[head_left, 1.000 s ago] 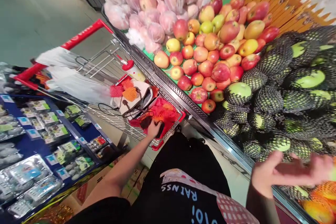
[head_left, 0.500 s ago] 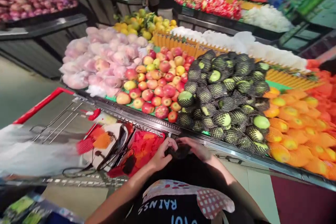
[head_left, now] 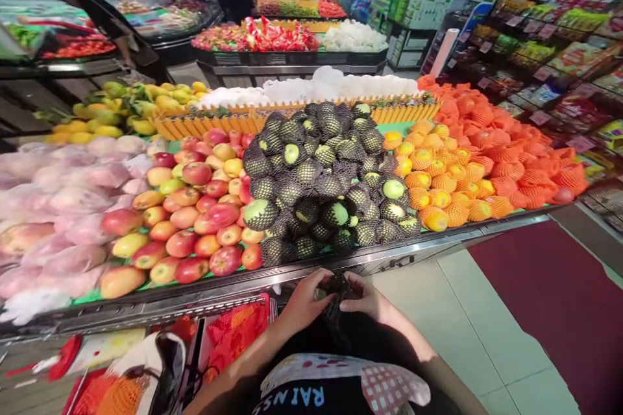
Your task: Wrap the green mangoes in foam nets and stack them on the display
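Black netting [head_left: 335, 311] in hands [head_left: 306, 301] [head_left: 367, 301]; fruit stand [head_left: 438, 241], tiled floor [head_left: 438, 311].

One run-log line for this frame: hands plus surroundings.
left hand: pinching black netting | right hand: pinching same netting | ahead: netted green fruit, between apples and orange-netted fruit

A black top [head_left: 343, 397] carries a whitish band [head_left: 311, 366] dotted with red, a red-and-white checked patch [head_left: 395, 384] and pale blue capitals [head_left: 296, 397] beginning RAIN, seen upside down. The left hand [head_left: 306, 301], right hand [head_left: 367, 298] and both forearms [head_left: 243, 358] are bare.
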Motion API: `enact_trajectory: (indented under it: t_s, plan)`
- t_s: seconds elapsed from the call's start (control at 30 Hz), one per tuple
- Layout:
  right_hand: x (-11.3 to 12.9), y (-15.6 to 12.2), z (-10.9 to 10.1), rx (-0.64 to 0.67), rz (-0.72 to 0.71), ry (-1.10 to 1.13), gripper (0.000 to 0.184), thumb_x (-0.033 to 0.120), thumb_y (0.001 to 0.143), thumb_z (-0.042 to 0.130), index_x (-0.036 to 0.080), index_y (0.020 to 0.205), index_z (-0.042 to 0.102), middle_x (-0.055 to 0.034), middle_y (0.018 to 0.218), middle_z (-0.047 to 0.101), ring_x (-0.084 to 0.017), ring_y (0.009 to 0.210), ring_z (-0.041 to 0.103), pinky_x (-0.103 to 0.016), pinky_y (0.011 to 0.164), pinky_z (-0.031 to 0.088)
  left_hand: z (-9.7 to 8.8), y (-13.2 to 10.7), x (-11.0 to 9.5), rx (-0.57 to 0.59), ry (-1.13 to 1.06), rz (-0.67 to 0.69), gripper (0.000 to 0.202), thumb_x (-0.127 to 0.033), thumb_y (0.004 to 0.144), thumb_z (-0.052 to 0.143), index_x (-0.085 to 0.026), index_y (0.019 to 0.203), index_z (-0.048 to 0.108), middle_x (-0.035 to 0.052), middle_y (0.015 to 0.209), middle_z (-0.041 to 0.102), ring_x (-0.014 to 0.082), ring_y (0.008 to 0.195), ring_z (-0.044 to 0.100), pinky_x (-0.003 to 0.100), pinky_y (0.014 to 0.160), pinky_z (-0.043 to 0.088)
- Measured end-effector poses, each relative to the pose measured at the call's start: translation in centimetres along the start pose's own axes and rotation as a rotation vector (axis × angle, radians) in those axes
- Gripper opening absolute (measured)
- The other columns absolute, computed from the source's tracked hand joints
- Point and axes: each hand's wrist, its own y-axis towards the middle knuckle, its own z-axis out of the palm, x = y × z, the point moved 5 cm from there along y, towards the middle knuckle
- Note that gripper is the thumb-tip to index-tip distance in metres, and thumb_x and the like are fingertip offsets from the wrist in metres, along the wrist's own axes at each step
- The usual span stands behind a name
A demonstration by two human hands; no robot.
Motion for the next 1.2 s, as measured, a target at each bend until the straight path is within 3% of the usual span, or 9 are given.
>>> enact_trajectory:
  t_s: [0.23,0.37,0.5,0.67,0.87,0.93,1.03,1.1,1.2]
  plan:
    - [4.0,-1.6,-7.3,-0.276,-0.187,-0.065,0.051,0.044,0.053,0.097,0.020,0.087,0.068,-0.0005,0.084,0.062,-0.018,0.082,0.054,-0.032,0.079,0.043,4.6,6.4,-5.5,0.037,-0.060,0.180,0.011,-0.018,0.083,0.062,-0.020,0.094,0.063,0.0048,0.100,0.067,0.0193,0.094,0.060,0.029,0.084,0.043]
    - [7.9,-2.1,-11.9,-0.262,-0.256,-0.019,0.047,0.043,0.060,0.094,0.020,0.067,0.053,-0.0020,0.084,0.062,-0.018,0.081,0.054,-0.032,0.076,0.043,6.7,10.3,-6.0,-0.082,-0.220,0.032,0.023,-0.043,0.093,0.060,-0.020,0.097,0.059,0.0034,0.094,0.061,0.0186,0.092,0.057,0.028,0.083,0.044]
    - [12.0,-2.4,-16.8,-0.154,-0.251,-0.003,0.064,0.047,0.063,0.090,0.022,0.059,0.032,0.0028,0.063,0.048,-0.012,0.061,0.041,-0.026,0.059,0.033,8.6,14.4,-5.7,-0.210,-0.472,-0.164,0.054,-0.071,0.083,0.063,-0.021,0.099,0.052,-0.0032,0.074,0.045,0.0131,0.069,0.044,0.024,0.062,0.037]
    - [16.5,-1.5,-22.8,-0.027,-0.127,-0.091,0.047,0.031,0.063,0.092,0.022,0.081,0.049,0.0053,0.071,0.048,-0.010,0.062,0.040,-0.023,0.059,0.031,12.7,19.4,-7.1,-0.006,-0.620,-0.274,0.061,-0.069,0.075,0.073,-0.018,0.104,0.058,-0.0014,0.079,0.056,0.0124,0.070,0.050,0.022,0.062,0.036]
    - [22.3,-0.8,-29.0,-0.153,-0.226,-0.044,0.053,0.042,0.058,0.093,0.024,0.081,0.049,0.0012,0.083,0.047,-0.014,0.072,0.042,-0.025,0.063,0.037,17.6,24.6,-9.3,0.274,-0.561,-0.236,0.059,-0.071,0.076,0.071,-0.014,0.071,0.058,-0.0008,0.064,0.051,0.0102,0.059,0.041,0.025,0.056,0.033]
    - [23.3,-0.4,-30.4,-0.118,-0.169,-0.089,0.047,0.045,0.062,0.091,0.024,0.086,0.055,-0.0003,0.085,0.050,-0.015,0.074,0.043,-0.026,0.064,0.037,17.8,26.0,-9.6,0.195,-0.628,-0.230,0.057,-0.069,0.076,0.073,-0.014,0.075,0.059,-0.0021,0.063,0.050,0.0094,0.057,0.040,0.024,0.056,0.034]
    - [23.2,0.8,-32.4,-0.054,-0.038,-0.219,0.037,0.045,0.078,0.080,0.025,0.107,0.065,0.0005,0.086,0.054,-0.014,0.072,0.044,-0.026,0.065,0.036,15.9,28.2,-9.9,-0.090,-0.646,-0.183,0.056,-0.069,0.078,0.071,-0.015,0.078,0.056,-0.0036,0.065,0.048,0.0094,0.060,0.041,0.023,0.059,0.036]
    - [22.5,2.0,-33.6,-0.022,0.026,-0.327,0.042,0.047,0.081,0.078,0.024,0.114,0.068,0.0012,0.084,0.058,-0.013,0.072,0.048,-0.026,0.067,0.038,14.2,29.5,-10.3,-0.237,-0.499,-0.117,0.052,-0.066,0.085,0.064,-0.016,0.076,0.053,-0.0039,0.066,0.047,0.0102,0.063,0.042,0.023,0.061,0.035]
    - [21.5,4.5,-35.2,-0.029,0.030,-0.450,0.043,0.055,0.073,0.080,0.018,0.092,0.071,-0.0023,0.082,0.063,-0.017,0.078,0.055,-0.030,0.072,0.044,13.1,31.8,-11.0,-0.266,-0.072,-0.083,0.040,-0.053,0.097,0.052,-0.018,0.079,0.057,-0.0012,0.070,0.055,0.0138,0.067,0.049,0.025,0.067,0.037]
